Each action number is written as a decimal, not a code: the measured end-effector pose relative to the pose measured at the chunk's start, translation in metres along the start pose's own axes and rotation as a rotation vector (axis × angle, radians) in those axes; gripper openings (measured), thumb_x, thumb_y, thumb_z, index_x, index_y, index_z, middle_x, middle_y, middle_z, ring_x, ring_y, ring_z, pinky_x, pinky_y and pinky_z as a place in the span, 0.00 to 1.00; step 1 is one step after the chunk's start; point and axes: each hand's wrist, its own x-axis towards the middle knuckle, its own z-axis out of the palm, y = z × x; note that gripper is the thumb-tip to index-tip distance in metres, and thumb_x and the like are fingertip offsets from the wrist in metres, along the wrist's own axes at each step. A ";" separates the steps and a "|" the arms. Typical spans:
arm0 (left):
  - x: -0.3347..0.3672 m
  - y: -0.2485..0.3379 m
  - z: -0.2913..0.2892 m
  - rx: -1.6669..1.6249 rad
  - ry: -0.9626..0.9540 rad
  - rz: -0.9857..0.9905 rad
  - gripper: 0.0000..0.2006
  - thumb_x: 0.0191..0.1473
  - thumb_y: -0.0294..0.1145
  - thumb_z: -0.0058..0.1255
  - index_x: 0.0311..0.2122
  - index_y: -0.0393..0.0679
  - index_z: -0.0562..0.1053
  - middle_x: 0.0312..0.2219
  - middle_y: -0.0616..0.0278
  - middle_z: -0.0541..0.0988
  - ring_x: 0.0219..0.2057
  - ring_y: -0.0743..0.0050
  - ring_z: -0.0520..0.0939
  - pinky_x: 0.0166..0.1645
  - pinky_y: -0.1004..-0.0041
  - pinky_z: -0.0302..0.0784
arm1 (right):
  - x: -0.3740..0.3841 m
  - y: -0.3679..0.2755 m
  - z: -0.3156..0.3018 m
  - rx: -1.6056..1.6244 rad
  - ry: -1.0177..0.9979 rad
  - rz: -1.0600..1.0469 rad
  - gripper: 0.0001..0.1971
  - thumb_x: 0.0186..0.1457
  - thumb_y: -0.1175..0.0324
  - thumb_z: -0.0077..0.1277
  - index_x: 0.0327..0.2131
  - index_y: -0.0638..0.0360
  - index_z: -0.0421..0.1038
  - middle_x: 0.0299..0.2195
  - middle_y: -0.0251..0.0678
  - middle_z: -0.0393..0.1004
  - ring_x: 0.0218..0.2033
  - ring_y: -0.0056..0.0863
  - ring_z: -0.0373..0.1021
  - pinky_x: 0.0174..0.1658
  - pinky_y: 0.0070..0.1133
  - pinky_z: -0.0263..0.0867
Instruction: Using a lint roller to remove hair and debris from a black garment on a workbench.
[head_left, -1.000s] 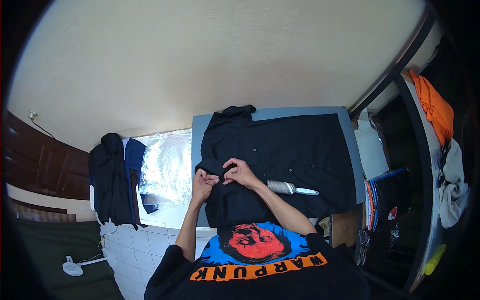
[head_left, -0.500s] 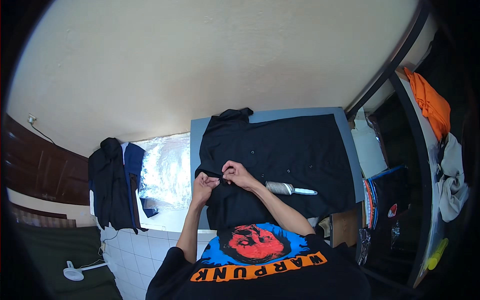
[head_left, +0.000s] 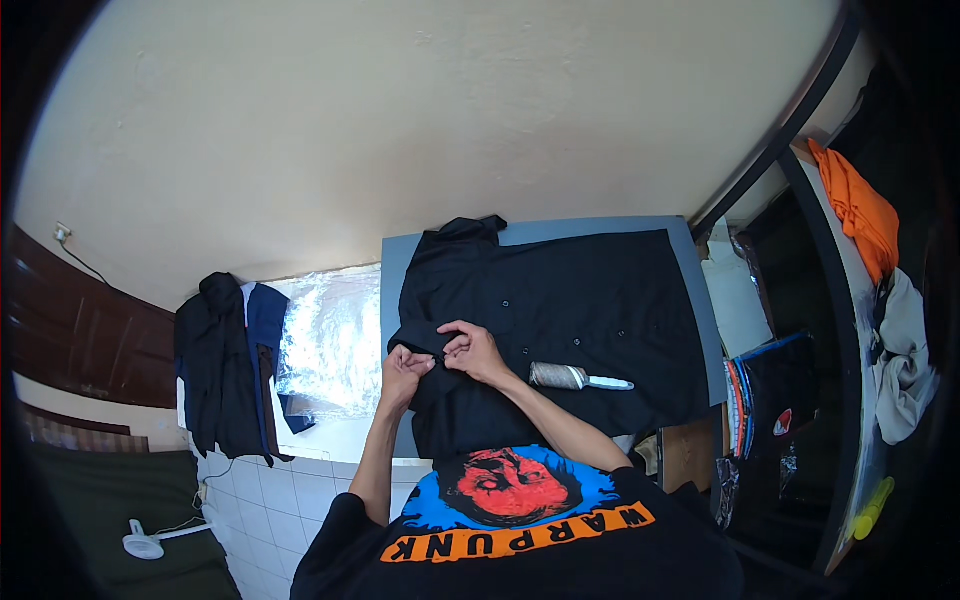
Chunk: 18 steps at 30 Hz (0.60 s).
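Observation:
A black button-up shirt [head_left: 590, 285] lies spread with its front up on a grey board [head_left: 401, 262], its collar end to the left. At the collar, my left hand [head_left: 404, 370] is closed, pinching the black cloth between thumb and fingers. My right hand [head_left: 475, 355] is close beside it, thumb and fingertips bent onto the same edge of the collar. What lies between the fingertips is too small to make out. A lint roller [head_left: 557, 376] with a white handle rests on the shirt, right of my right wrist.
Clear plastic sheets [head_left: 330, 340] lie left of the board, with folded dark garments [head_left: 215, 365] beyond them. A beige wall [head_left: 480, 130] rises behind. To the right are stacked packaged clothes [head_left: 775, 390] and a shelf with orange cloth [head_left: 858, 205]. A white fan [head_left: 145, 540] stands lower left.
My right hand has shifted slightly, and its fingers look a little more spread at the collar. My left hand keeps its pinch. The roller stays where it was.

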 end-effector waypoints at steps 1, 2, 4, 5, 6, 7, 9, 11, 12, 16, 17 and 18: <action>0.000 -0.001 0.000 0.017 -0.002 0.006 0.23 0.52 0.06 0.56 0.30 0.48 0.56 0.33 0.55 0.81 0.38 0.76 0.82 0.47 0.75 0.81 | -0.002 -0.001 0.003 -0.043 0.037 -0.016 0.25 0.43 0.83 0.62 0.49 0.59 0.76 0.28 0.31 0.80 0.29 0.14 0.76 0.34 0.15 0.72; 0.001 -0.003 -0.001 0.035 -0.005 0.012 0.23 0.52 0.06 0.56 0.30 0.47 0.56 0.33 0.55 0.81 0.37 0.76 0.82 0.47 0.75 0.81 | -0.003 -0.001 0.006 -0.044 0.038 -0.016 0.25 0.43 0.83 0.62 0.49 0.59 0.76 0.28 0.31 0.80 0.29 0.14 0.76 0.34 0.15 0.72; 0.002 -0.003 -0.001 0.042 -0.003 0.017 0.23 0.52 0.06 0.56 0.30 0.47 0.56 0.33 0.55 0.81 0.37 0.76 0.82 0.47 0.75 0.81 | -0.005 -0.003 0.014 -0.257 0.145 -0.148 0.23 0.45 0.82 0.62 0.48 0.61 0.76 0.27 0.34 0.80 0.27 0.16 0.76 0.32 0.16 0.72; 0.002 -0.003 0.000 0.051 0.001 0.021 0.23 0.52 0.06 0.56 0.30 0.47 0.56 0.33 0.54 0.81 0.37 0.76 0.82 0.47 0.75 0.81 | -0.007 -0.004 0.017 -0.304 0.151 -0.213 0.21 0.46 0.82 0.63 0.47 0.63 0.76 0.26 0.37 0.81 0.27 0.19 0.78 0.32 0.17 0.73; 0.001 -0.002 0.000 0.050 -0.001 0.021 0.23 0.52 0.06 0.56 0.30 0.47 0.56 0.33 0.54 0.81 0.37 0.76 0.82 0.47 0.75 0.81 | -0.007 -0.005 0.016 -0.306 0.152 -0.212 0.21 0.46 0.82 0.63 0.47 0.63 0.76 0.26 0.37 0.81 0.27 0.19 0.78 0.32 0.17 0.73; 0.001 -0.002 0.001 0.073 -0.004 0.034 0.23 0.52 0.06 0.56 0.30 0.47 0.56 0.33 0.54 0.81 0.37 0.75 0.83 0.47 0.75 0.82 | -0.006 -0.005 0.014 -0.298 0.139 -0.181 0.20 0.46 0.82 0.64 0.46 0.64 0.76 0.26 0.37 0.81 0.27 0.19 0.78 0.32 0.18 0.73; 0.001 0.000 0.002 0.097 -0.013 0.048 0.23 0.53 0.06 0.55 0.30 0.47 0.56 0.33 0.54 0.81 0.37 0.75 0.83 0.48 0.75 0.82 | -0.003 -0.005 0.008 -0.169 0.084 -0.020 0.18 0.47 0.81 0.65 0.43 0.66 0.76 0.27 0.39 0.82 0.28 0.21 0.80 0.32 0.19 0.74; 0.004 0.001 0.001 0.112 -0.065 -0.018 0.23 0.53 0.06 0.55 0.30 0.47 0.56 0.33 0.53 0.82 0.38 0.73 0.83 0.48 0.74 0.82 | 0.000 -0.007 0.002 -0.204 0.054 -0.029 0.17 0.46 0.81 0.65 0.42 0.66 0.76 0.26 0.39 0.81 0.27 0.23 0.79 0.31 0.21 0.74; 0.003 0.000 0.001 0.114 -0.072 -0.014 0.23 0.53 0.06 0.55 0.30 0.47 0.56 0.33 0.53 0.82 0.38 0.73 0.83 0.48 0.74 0.82 | 0.002 -0.007 -0.001 -0.239 0.019 -0.034 0.17 0.45 0.81 0.64 0.41 0.66 0.76 0.24 0.39 0.80 0.25 0.25 0.79 0.29 0.23 0.73; 0.006 -0.007 -0.002 0.027 -0.050 -0.061 0.22 0.52 0.06 0.56 0.30 0.47 0.57 0.33 0.52 0.82 0.38 0.71 0.84 0.49 0.74 0.83 | 0.004 -0.011 -0.003 -0.303 -0.053 -0.121 0.16 0.46 0.81 0.62 0.42 0.67 0.76 0.22 0.33 0.76 0.24 0.21 0.76 0.30 0.20 0.72; 0.005 -0.006 -0.002 0.018 -0.050 -0.065 0.22 0.52 0.06 0.56 0.31 0.46 0.58 0.34 0.51 0.83 0.38 0.70 0.85 0.49 0.74 0.83 | 0.004 -0.010 -0.001 -0.333 -0.045 -0.125 0.17 0.45 0.80 0.63 0.41 0.67 0.76 0.23 0.34 0.76 0.24 0.22 0.76 0.30 0.22 0.72; 0.005 -0.004 -0.002 0.010 -0.049 -0.070 0.22 0.52 0.06 0.57 0.31 0.46 0.58 0.34 0.50 0.83 0.38 0.70 0.85 0.49 0.74 0.83 | 0.005 -0.009 0.000 -0.362 -0.037 -0.127 0.17 0.44 0.79 0.64 0.41 0.67 0.77 0.24 0.35 0.77 0.24 0.23 0.76 0.30 0.23 0.72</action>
